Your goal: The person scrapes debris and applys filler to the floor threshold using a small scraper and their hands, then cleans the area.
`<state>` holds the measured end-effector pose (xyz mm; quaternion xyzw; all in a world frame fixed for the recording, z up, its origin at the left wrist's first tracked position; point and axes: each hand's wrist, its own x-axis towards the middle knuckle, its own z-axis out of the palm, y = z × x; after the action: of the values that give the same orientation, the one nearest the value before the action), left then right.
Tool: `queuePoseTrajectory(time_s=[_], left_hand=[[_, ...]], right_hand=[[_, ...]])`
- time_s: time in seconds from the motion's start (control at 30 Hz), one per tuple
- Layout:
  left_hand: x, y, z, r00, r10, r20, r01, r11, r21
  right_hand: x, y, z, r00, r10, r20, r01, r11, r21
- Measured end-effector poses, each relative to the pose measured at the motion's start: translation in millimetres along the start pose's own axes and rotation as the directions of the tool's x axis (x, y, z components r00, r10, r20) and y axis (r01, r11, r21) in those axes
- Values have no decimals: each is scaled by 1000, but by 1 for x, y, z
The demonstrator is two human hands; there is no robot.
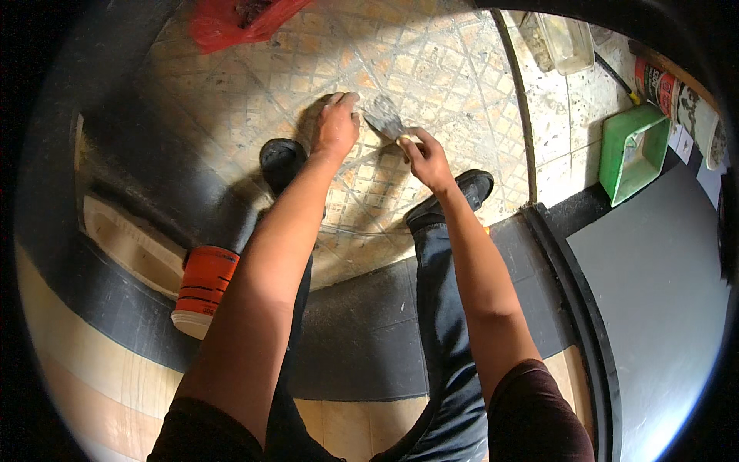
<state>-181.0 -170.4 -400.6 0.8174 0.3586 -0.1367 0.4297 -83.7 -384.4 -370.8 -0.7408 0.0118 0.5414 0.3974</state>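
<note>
One patterned tile floor, under both hands. One grey panel, well right of right hand. One green plastic tub, also right, nearer. One orange bucket, behind and left of left hand. One red plastic bag, ahead-left of left hand. Two black shoes, one just behind each hand. Two hands, both arms stretched forward and down: left hand low, fingers bent, cannot tell if gripping anything; right hand closed round handle. One putty knife, in right hand, blade angled toward left fingertips.
</note>
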Motion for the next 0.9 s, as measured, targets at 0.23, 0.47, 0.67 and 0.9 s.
queuePoseTrajectory(time_s=[0.23,0.47,0.67,0.9], left_hand=[[-15,0,-14,981,-65,-186,50,995,-85],[-12,0,-12,990,52,-128,-45,997,61],[-4,-10,-6,993,-12,-117,15,999,29],[-7,-15,-23,986,-75,-150,64,995,-79]], right_hand=[[0,-17,-82,990,-118,75,134,958,-252],[60,-77,-88,957,7,290,164,812,-559],[93,-81,-31,883,-137,448,368,795,-483],[85,-67,-11,886,-124,447,263,928,-264]])
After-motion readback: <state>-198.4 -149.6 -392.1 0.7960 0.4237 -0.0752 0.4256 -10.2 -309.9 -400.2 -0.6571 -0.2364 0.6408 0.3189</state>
